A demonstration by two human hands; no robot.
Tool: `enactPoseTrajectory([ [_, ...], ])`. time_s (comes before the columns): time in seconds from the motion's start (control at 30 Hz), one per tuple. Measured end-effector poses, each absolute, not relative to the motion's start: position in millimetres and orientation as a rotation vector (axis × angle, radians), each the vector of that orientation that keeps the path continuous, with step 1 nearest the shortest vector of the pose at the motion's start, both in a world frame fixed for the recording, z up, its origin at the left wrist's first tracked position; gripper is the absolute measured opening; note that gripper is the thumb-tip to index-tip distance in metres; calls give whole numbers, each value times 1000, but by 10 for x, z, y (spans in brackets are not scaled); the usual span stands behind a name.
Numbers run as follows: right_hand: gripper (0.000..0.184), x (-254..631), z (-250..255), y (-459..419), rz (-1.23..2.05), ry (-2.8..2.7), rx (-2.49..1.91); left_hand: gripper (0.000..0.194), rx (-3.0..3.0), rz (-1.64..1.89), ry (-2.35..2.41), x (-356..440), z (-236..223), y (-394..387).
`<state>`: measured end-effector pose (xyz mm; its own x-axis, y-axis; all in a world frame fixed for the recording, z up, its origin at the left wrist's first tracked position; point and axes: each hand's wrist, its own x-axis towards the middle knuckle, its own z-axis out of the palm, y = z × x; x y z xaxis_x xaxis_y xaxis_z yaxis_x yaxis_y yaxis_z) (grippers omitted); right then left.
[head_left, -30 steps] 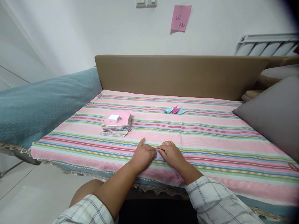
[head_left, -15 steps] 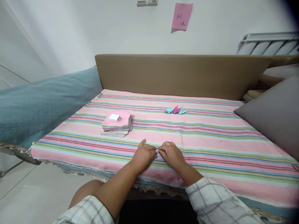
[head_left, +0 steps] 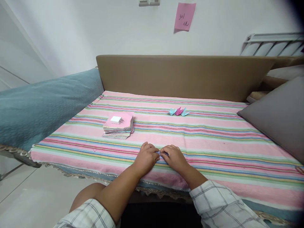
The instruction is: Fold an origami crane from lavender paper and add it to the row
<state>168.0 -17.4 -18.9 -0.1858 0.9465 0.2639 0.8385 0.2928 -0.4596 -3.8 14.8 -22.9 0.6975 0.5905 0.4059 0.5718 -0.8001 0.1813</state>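
Observation:
Close to the front edge of the striped cloth, my left hand (head_left: 147, 157) and my right hand (head_left: 174, 157) meet fingertip to fingertip. Between them a small bit of bluish-purple paper (head_left: 160, 154) shows, pinched by the fingers of both hands. Most of the paper is hidden, so its folded shape cannot be made out. Further back on the cloth, three folded paper cranes (head_left: 179, 111) stand in a row, two light blue with a magenta one in the middle. To the left lies a stack of square paper sheets (head_left: 118, 128), pink on top, with a white plug adapter (head_left: 116, 119) resting on it.
The striped cloth (head_left: 209, 139) covers a couch seat with a brown backrest (head_left: 175, 76). A blue-covered armrest (head_left: 52, 104) is at left, a grey cushion (head_left: 277, 110) at right. Part of another person's hand (head_left: 300, 170) shows at the right edge. A pink note (head_left: 185, 16) hangs on the wall.
My left thumb or finger that stuck out has drawn in toward the rest of the hand. Both hands otherwise stay in place at the paper.

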Motion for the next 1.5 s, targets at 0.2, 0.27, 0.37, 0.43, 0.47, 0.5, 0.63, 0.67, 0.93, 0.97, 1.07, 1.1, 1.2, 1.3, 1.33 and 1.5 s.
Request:
enactPoseTrajectory([
  [0.2, 14, 1713, -205, -176, 383, -2105, -1544, 4, 2877, 687, 963, -46, -264, 160],
  [0.27, 16, 1726, -200, -178, 412, -2124, -1524, 5, 2874, 681, 965, -44, -266, 159],
  [0.37, 16, 1737, -183, -188, 441, -2123, -1513, 5, 2858, 683, 974, -39, -266, 157],
  [0.43, 16, 1739, -175, -195, 442, -2118, -1506, 5, 2842, 680, 976, -39, -269, 160],
  [0.47, 16, 1740, -174, -197, 440, -2116, -1503, 5, 2830, 672, 977, -42, -270, 164],
  [0.5, 15, 1741, -175, -198, 439, -2113, -1501, 5, 2814, 660, 979, -46, -269, 169],
  [0.63, 14, 1755, -187, -194, 443, -2114, -1489, 4, 2741, 586, 981, -68, -230, 187],
  [0.67, 15, 1760, -190, -192, 442, -2124, -1479, 4, 2732, 564, 979, -71, -213, 188],
  [0.93, 16, 1793, -197, -198, 379, -2193, -1412, 7, 2759, 497, 999, -65, -143, 165],
  [0.97, 17, 1796, -193, -203, 368, -2199, -1412, 7, 2765, 491, 997, -64, -144, 166],
  [1.07, 18, 1807, -180, -212, 344, -2240, -1400, 7, 2778, 477, 991, -66, -137, 167],
  [1.1, 18, 1812, -176, -211, 342, -2260, -1387, 7, 2782, 472, 994, -65, -129, 166],
  [1.2, 19, 1827, -172, -198, 322, -2319, -1353, 8, 2788, 441, 1027, -61, -97, 153],
  [1.3, 18, 1834, -175, -188, 281, -2365, -1356, 9, 2770, 425, 1072, -55, -72, 139],
  [1.33, 18, 1834, -175, -188, 268, -2374, -1362, 10, 2760, 427, 1082, -54, -68, 136],
  [1.5, 17, 1831, -170, -199, 236, -2387, -1345, 19, 2737, 424, 1067, -54, -75, 142],
])
